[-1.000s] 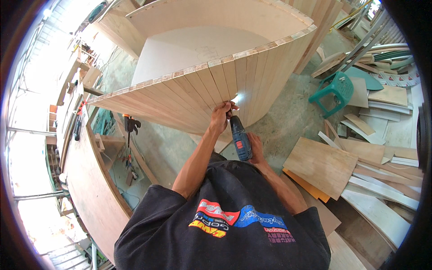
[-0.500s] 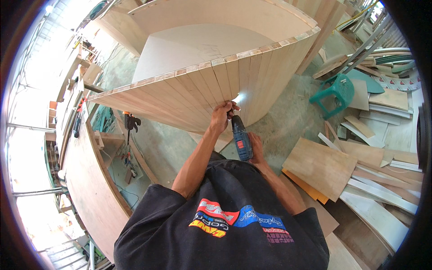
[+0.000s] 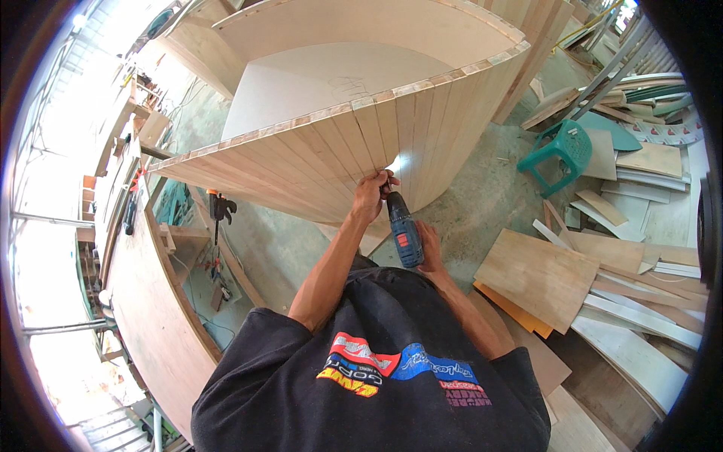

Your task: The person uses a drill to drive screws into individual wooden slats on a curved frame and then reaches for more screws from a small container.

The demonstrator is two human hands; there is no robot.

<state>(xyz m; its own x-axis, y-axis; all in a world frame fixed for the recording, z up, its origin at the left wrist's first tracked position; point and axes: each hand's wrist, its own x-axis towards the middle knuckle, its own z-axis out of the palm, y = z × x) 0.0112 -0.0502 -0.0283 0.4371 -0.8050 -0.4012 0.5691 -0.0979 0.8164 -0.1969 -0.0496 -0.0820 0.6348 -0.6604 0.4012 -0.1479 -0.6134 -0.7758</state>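
The handle of the drill is hidden below its dark blue body, and so are most of the fingers of the right hand, which grasps the tool from its right side; whether a finger presses the trigger cannot be told. The left hand is by the drill's front end, fingers bent and drawn together. Something small and dark shows among the fingertips, but it is too small to make out, and whether they pinch it cannot be told. The very tip of the drill is also lost behind these fingers.

The drill is in front of the black shirt, between the person's chest and a curved wooden panel made of narrow strips. Its long axis runs away from the person, leaning slightly to the left, with the nose toward the panel and the rear end toward the shirt. A bright patch of light whitens the strips just beyond the fingertips, washing out the grain there.

The far curved board joined to the panel is cut off by the upper edge. To the right, a green stool stands on the floor, near overlapping scrap boards that partly cover one another.
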